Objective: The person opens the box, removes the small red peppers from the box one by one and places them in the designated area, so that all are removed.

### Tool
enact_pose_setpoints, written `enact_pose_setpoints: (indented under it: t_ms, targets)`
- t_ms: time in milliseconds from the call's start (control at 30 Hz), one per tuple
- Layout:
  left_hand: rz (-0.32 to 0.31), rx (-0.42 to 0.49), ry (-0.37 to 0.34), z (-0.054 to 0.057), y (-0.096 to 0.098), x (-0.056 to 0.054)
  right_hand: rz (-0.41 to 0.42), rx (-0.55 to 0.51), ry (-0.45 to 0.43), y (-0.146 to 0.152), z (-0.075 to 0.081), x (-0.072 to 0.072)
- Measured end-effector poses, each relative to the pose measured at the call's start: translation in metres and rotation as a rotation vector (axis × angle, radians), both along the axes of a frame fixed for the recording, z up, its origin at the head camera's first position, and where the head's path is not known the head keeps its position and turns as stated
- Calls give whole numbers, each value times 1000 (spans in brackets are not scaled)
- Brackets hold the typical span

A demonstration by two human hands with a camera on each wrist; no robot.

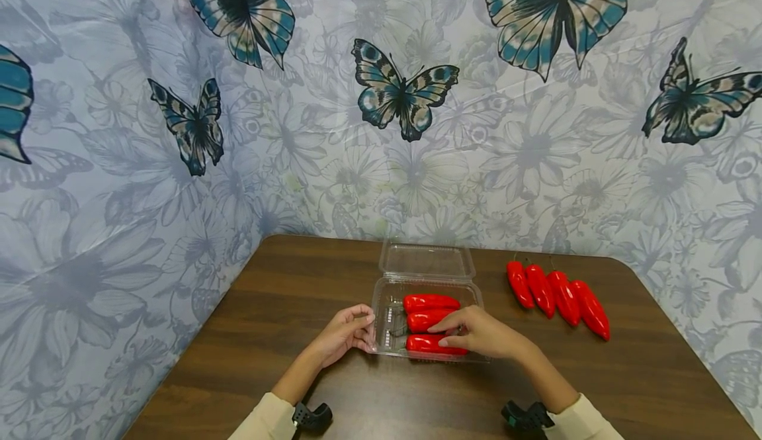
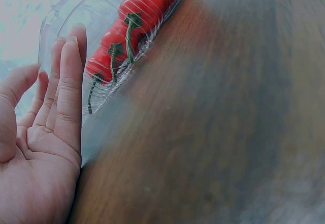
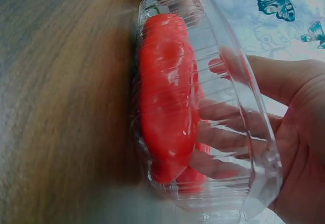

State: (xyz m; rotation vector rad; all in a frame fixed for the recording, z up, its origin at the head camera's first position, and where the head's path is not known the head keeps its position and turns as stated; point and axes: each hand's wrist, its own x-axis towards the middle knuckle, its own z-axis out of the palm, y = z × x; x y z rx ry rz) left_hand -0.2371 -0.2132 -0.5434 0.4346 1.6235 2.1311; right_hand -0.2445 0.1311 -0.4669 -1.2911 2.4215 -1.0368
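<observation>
In the head view, a clear plastic clamshell container (image 1: pixel 389 314) lies on the table with its lid (image 1: pixel 425 261) folded back. Three glossy red peppers lie in it side by side: a back one (image 1: pixel 430 302), a middle one (image 1: pixel 419 321) and a front one (image 1: pixel 423 344). Their green stems (image 2: pixel 129 36) point left. My left hand (image 1: pixel 345 335) is at the container's left rim, its fingers (image 2: pixel 68 87) extended along the wall. Reaching in over the right side, my right hand (image 1: pixel 479 334) has fingertips at the middle pepper and its thumb over the front one; both look relaxed and apart.
Several more red peppers (image 1: pixel 565 298) lie in a slanting row at the right of the brown wooden table (image 1: pixel 268 334). A patterned butterfly backdrop (image 1: pixel 333 182) rises right behind the table's far edge.
</observation>
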Motion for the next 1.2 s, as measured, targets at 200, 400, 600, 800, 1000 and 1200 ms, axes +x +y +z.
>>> enact_pose_setpoints:
  t_ms: [200,400,600,800,1000,1200]
  targets:
    - [3,1,-10,-1,1,1,13,45,-30,-3,-3,-2]
    - [-4,8,5,-1,1,1,24,83,-18,-6,-5,-4]
    - [-3,-3,8,-1,1,0,24,99,-16,-8,-6,-5]
    - [2,-11,5,-1,1,0,-1,91,-25,-9,-9,-4]
    - [10,-20,-1,-1,1,0,-5,91,-7,-10,-10,-4]
    - [5,-17,-2,-2,1,-1,-14,95,24,-10,-12,-4]
